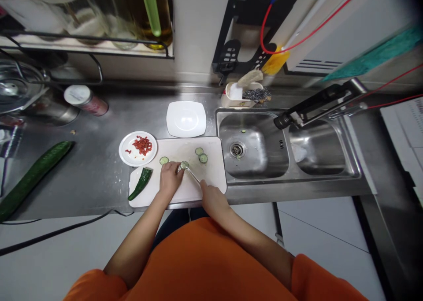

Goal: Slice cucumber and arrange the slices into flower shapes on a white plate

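- A cut cucumber piece (184,165) lies near the middle of the white cutting board (211,177), its pale round face turned toward the knife.
- The left hand (170,177) is bent over this piece, fingers drawn in and fingertips against it, steadying it on the board; how much of it the palm hides cannot be told.
- The right hand (214,200) is closed around the handle of a knife (193,174), whose narrow blade slants away from the person to the cut face.
- One cucumber slice (164,160) lies flat just beyond the left hand; two more slices (202,158) lie close together farther right on the board.
- A dark green cucumber end (140,184) rests at the board's left side.
- At the board's far left corner sits a round white plate (137,161) with chopped red pieces (143,146).
- Just behind the board stands a bare white dish (186,119) with rounded corners.
- A long whole cucumber (36,177) lies on the steel counter (95,173), well to the left.
- To the right is a double sink (254,142) with a black-ended faucet (317,102) above it.
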